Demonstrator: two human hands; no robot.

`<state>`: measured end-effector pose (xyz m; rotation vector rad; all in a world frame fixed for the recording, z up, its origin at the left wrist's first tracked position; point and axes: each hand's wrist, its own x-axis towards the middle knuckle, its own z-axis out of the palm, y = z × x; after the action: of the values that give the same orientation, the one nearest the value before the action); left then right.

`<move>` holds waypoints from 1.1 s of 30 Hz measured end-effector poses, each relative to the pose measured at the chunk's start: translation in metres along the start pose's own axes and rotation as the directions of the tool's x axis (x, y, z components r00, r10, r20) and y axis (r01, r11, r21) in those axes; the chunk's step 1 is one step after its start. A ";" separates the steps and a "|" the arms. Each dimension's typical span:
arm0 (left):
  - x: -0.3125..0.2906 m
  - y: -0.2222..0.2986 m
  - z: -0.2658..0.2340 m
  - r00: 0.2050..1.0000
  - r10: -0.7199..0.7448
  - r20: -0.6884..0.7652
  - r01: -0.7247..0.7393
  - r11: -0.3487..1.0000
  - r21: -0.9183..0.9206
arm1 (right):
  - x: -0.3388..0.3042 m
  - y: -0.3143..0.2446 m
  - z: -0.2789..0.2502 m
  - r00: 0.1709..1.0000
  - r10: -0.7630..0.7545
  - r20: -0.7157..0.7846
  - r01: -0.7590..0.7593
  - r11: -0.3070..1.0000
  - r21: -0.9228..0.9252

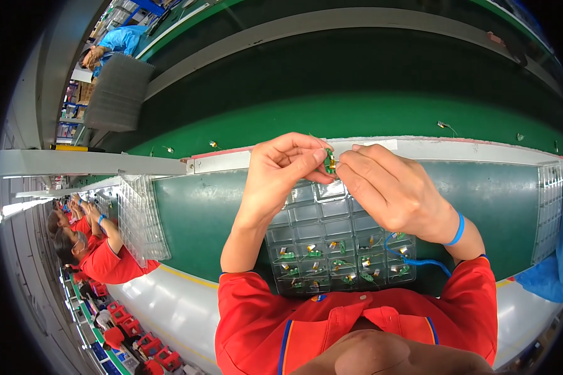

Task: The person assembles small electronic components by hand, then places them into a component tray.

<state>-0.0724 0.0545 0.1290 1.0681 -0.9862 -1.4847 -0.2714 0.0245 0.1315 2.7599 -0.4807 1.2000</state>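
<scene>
A small green circuit board (329, 161) with a gold-coloured part is held up at the front of the bench. My left hand (284, 165) pinches it between thumb and fingers. Closed fingertips of my right hand (394, 190) meet the board's right side; whether they grip a separate small part cannot be made out. Below both hands lies a clear plastic compartment tray (301, 233). Its nearer pockets contain several small green boards (316, 254) with silver and gold parts, while the farther visible pockets hold none. A blue band (459, 229) circles my right wrist.
A blue coiled cord (426, 263) crosses the tray's right side. Beyond a pale rail (225, 161) runs a green belt (381, 119) with scattered small parts (443, 125). Clear trays stand left (142, 219) and right (548, 215). People in red (116, 256) work at left.
</scene>
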 end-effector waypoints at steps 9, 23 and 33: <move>-0.010 0.002 0.002 0.999 0.010 -0.036 -0.005 0.991 0.132 | 0.004 0.001 -0.007 0.984 0.157 0.080 -0.169 0.971 0.170; -0.013 -0.014 0.018 0.885 0.458 -0.083 -0.430 0.873 0.230 | 0.005 -0.009 0.011 0.600 0.763 0.240 -0.633 0.270 0.725; -0.009 -0.026 0.007 0.861 0.508 -0.032 -0.480 0.831 0.282 | 0.003 -0.007 0.018 0.558 0.777 0.290 -0.628 0.168 0.760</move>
<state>-0.0850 0.0677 0.1075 0.9652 -1.2964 -0.8773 -0.2548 0.0265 0.1221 3.0659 -1.8179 2.3732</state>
